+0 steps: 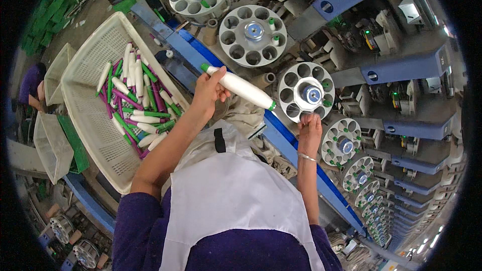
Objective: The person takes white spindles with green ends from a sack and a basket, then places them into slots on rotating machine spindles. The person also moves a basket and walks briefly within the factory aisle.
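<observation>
In my left hand (207, 90) is a bobbin of white yarn (246, 89) on a green tube, its green ends showing. The bobbin tilts down to the right, its lower tip close to a round magazine (299, 83) with a ring of holes and a blue hub. My right hand (310, 129) is at the magazine's near rim with its fingers pinched together. Whatever lies between those fingers, perhaps a thread, is too fine to make out. Small green tube tips show in a few of the magazine's holes.
At left stands a white perforated crate (75, 78) with white yarn bobbins and bare purple and green tubes. More round magazines (240, 52) line the machine along a blue rail (286, 133). Another person (31, 86) is at the far left beside white crates (50, 148).
</observation>
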The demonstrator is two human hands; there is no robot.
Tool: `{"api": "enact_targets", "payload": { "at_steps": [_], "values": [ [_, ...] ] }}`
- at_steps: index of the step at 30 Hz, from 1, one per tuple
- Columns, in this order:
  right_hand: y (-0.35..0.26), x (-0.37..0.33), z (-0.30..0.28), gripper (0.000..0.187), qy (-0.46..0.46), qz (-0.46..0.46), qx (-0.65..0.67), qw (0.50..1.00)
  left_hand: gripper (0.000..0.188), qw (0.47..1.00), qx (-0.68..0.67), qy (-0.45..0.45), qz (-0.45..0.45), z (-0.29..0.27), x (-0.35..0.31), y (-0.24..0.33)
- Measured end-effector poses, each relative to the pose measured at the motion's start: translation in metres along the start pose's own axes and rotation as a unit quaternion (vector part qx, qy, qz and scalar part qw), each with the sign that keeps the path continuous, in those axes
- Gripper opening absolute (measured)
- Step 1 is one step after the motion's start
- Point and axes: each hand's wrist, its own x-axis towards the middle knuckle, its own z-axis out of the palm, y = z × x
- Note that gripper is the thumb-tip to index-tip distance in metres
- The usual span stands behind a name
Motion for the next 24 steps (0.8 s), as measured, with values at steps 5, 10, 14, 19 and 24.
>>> {"api": "enact_targets", "payload": {
  "at_steps": [5,10,14,19,24],
  "values": [
    [-0.008,0.016,-0.013,0.018,-0.035,0.068,0.216,0.973,0.032,0.998,0.021,-0.044,-0.033,0.036,-0.001,-0.035],
    [-0.002,0.006,-0.069,0.017,-0.019,0.155,0.387,0.909,0.031,0.725,0.420,-0.141,0.528,0.084,0.000,-0.069],
    [0.001,-0.014,-0.134,0.016,0.119,0.113,0.155,0.974,0.033,0.835,0.352,-0.219,0.361,0.127,0.004,-0.105],
    [0.019,-0.019,-0.183,0.031,0.273,0.087,-0.213,0.934,0.031,0.807,0.403,-0.339,0.269,0.183,0.021,-0.162],
    [0.020,-0.013,-0.222,0.028,0.008,0.095,-0.420,0.902,0.036,0.703,0.423,-0.367,0.439,0.207,0.049,-0.238]
  ]
}}
